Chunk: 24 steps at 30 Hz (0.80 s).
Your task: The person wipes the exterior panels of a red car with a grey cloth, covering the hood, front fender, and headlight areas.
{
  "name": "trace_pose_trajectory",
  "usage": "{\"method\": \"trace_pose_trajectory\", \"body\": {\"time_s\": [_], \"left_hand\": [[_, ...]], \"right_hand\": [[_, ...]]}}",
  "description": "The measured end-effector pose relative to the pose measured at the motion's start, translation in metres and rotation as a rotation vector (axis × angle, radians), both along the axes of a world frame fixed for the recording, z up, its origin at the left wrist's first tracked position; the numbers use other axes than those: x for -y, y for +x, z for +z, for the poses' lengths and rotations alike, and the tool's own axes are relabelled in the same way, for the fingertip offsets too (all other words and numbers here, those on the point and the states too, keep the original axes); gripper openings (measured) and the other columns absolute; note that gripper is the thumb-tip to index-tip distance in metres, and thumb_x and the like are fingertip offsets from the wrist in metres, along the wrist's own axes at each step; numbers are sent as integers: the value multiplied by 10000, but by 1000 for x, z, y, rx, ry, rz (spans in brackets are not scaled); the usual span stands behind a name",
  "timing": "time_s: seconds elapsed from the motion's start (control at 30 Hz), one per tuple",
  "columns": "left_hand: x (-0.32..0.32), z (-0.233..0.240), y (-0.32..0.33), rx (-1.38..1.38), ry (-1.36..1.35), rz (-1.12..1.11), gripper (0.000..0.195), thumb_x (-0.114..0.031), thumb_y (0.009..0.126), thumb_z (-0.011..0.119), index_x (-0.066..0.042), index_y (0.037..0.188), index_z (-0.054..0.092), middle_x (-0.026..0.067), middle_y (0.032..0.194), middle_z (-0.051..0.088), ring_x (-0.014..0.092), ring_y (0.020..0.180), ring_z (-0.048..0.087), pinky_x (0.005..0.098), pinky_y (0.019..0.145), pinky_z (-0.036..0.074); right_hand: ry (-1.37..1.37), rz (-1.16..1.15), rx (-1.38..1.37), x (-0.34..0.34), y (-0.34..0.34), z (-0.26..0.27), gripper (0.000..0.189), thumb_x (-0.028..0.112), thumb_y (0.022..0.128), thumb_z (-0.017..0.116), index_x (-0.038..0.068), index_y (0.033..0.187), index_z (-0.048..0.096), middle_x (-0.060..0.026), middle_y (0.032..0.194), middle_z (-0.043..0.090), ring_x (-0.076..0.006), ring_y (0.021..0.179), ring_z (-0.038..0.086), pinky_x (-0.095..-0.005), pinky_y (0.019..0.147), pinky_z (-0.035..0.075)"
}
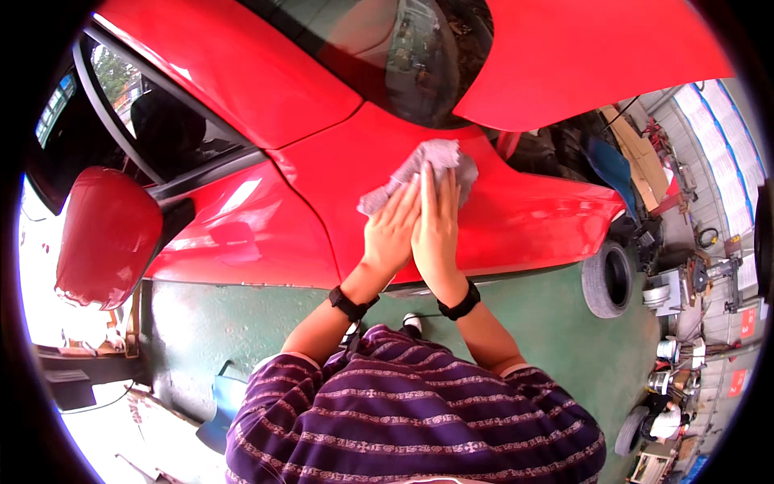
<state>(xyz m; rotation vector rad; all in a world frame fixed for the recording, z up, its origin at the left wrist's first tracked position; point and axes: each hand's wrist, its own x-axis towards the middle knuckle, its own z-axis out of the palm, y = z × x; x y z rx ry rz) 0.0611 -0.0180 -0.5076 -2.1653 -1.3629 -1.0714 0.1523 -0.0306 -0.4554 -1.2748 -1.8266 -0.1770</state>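
My left hand [388,233] and my right hand [438,227] lie side by side, fingers stretched forward, pressing a crumpled greyish cloth [440,152] against the red front fender [520,218] of a car. The cloth sticks out beyond the fingertips and to either side. The hands touch at their inner edges; their palms are hidden from view. Above the cloth is the lower corner of the windshield [423,72], and the red hood [592,54] stands raised beside it. The door seam runs down to the left of my hands.
A red side mirror [109,239] juts out at left. A tire [607,279] stands on the green floor [544,327] past the fender's front end. Tools and parts line the wall at right. A blue chair [225,411] is behind me at lower left.
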Motion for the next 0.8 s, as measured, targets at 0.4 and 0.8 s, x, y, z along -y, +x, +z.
{"method": "trace_pose_trajectory", "body": {"time_s": [0.4,0.8], "left_hand": [[34,-82,-114,-60,-178,443,667,-382,887,528,-39,1433,361,209,1462,354,407,1313,357,538,1055,289],[35,-26,-171,136,-154,298,765,-342,897,513,49,1468,186,300,1494,224,465,1391,200,557,1122,174]], "right_hand": [[22,351,230,15,-117,-46,462,202,856,525,158,1316,525,-140,1359,472,-310,1298,410,-477,1076,308],[155,426,124,-1,-171,15,439,164,844,519,125,1280,544,-139,1318,498,-282,1302,409,-432,1102,285]]}}
